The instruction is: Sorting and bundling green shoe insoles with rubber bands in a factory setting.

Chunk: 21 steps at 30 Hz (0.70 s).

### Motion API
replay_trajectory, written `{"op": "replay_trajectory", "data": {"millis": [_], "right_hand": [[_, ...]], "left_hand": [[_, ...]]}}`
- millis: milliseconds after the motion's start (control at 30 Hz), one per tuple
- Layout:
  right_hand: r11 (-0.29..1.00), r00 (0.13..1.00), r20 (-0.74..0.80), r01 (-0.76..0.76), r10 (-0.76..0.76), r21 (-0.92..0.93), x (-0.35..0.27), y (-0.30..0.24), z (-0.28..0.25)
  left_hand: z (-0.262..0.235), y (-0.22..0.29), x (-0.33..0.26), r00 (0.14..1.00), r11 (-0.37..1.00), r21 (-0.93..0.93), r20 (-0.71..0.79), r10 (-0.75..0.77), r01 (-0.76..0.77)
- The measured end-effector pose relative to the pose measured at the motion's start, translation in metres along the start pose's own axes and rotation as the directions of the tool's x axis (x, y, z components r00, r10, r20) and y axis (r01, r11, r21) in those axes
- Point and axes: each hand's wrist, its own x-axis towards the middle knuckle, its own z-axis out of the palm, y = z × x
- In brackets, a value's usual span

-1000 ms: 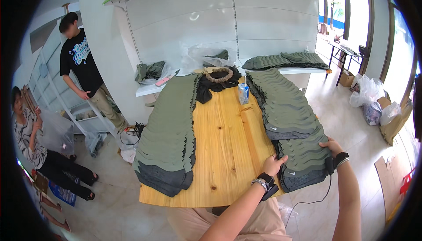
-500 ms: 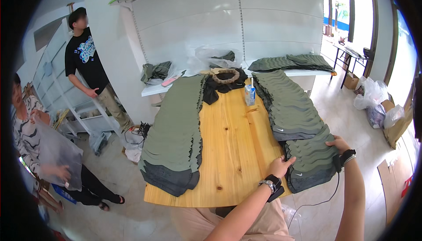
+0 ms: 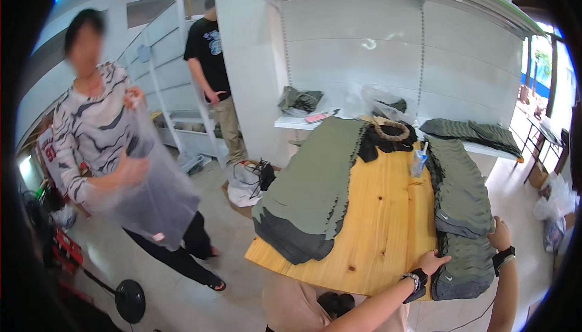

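A wooden table (image 3: 382, 211) carries two long fanned stacks of olive-green garments. My left hand (image 3: 431, 262) rests on the near left edge of the right stack (image 3: 464, 211), fingers spread against the bottom pieces. My right hand (image 3: 500, 235) lies on the stack's right side. Both wrists wear dark bands. The left stack (image 3: 309, 189) runs along the table's other side, untouched. Between my hands the nearest garments (image 3: 464, 271) lie flat.
A black garment with a woven ring (image 3: 388, 132) and a small bottle (image 3: 418, 162) sit at the table's far end. One person (image 3: 103, 150) at left holds a clear plastic bag; another (image 3: 212, 59) stands by white shelving. A floor fan base (image 3: 130, 300) and bags (image 3: 248, 180) lie on the floor.
The view has swung left and the table now sits at the right. A person with a plastic bag has risen and come closer at left. My hands stay on the right stack.
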Motion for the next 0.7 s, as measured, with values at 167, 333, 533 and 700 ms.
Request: {"op": "replay_trajectory", "data": {"millis": [167,333,533,700], "right_hand": [[0.974,0.959,0.18,0.209,-0.221,0.081,-0.002,-0.051,0.003],[0.982,0.958,0.218,0.169,-0.185,0.089,-0.009,-0.084,-0.005],[0.958,0.935,0.213,0.266,-0.284,0.106,-0.026,-0.075,-0.016],[0.971,0.957,0.198,0.185,-0.213,0.152,-0.062,-0.099,-0.04]], "left_hand": [[0.01,-0.013,0.009,0.994,0.999,0.024,-0.099,0.045,-0.043],[0.01,-0.022,0.014,0.991,0.998,0.016,-0.115,0.065,-0.063],[0.011,-0.021,0.011,0.991,0.996,-0.024,-0.106,0.079,-0.082],[0.01,-0.015,0.008,0.996,0.998,0.007,-0.065,0.062,-0.062]]}}
